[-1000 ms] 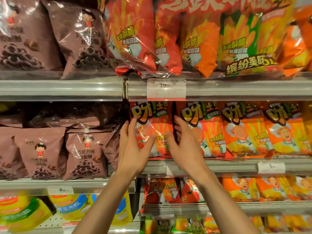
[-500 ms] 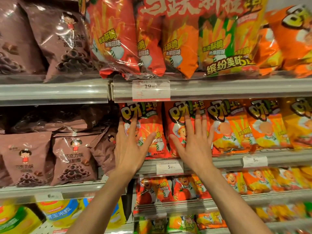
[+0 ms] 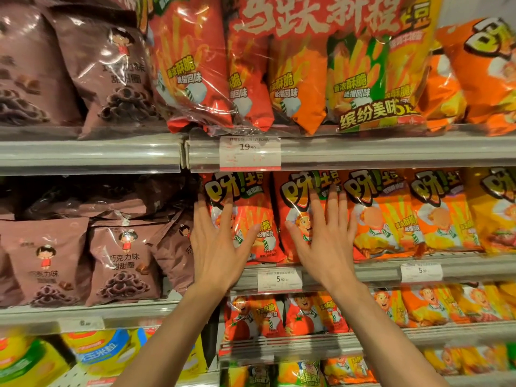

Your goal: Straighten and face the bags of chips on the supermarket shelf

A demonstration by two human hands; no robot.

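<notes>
Hands (image 3: 275,244) lie flat and wide open, gripping nothing, on two red chip bags (image 3: 243,219) at 12 o'clock on the middle shelf (image 3: 363,272); press evenly, I'd judge, so fronts stand flush.

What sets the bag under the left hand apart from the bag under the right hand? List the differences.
The left-hand bag sits at the left end of its row, beside the brown bags; the right-hand bag has the same kind of bag on both sides. The left hand covers the cartoon figure on its bag; the right hand leaves the figure's face showing. Both are red-orange, upright, facing forward, with open palms pressed flat on them.
</notes>
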